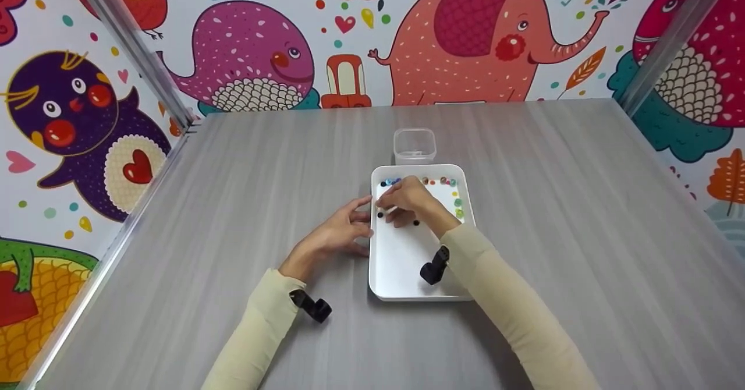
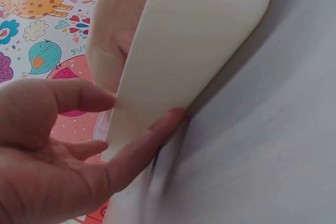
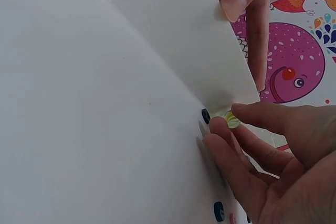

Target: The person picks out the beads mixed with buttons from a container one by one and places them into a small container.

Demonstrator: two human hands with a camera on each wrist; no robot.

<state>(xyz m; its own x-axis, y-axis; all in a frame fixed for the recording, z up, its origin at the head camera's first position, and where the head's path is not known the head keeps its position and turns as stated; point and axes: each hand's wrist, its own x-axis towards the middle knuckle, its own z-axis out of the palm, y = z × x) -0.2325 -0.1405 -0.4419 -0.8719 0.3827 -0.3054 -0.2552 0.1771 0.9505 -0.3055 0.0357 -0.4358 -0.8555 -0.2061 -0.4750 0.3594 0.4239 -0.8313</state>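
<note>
A white tray (image 1: 401, 268) lies on the table. Over its upper left part, my right hand (image 1: 407, 195) pinches a clear marble (image 3: 232, 120) with a yellow-green swirl between thumb and fingertips, close to the tray's left wall. Right beside that marble is a small dark disc (image 3: 205, 116); another dark disc (image 3: 219, 211) lies farther along the tray floor. My left hand (image 1: 343, 230) touches the tray's left side from outside, its fingers extended along the outer wall (image 2: 152, 66) and at the rim.
Marbles and small coloured pieces line the tray's far edge, including a brown marble (image 1: 443, 180), and its right edge, including a green marble (image 1: 458, 202). Behind the tray stands a clear plastic box (image 1: 415, 145). Printed panels (image 1: 349, 41) border the grey table (image 1: 279, 174).
</note>
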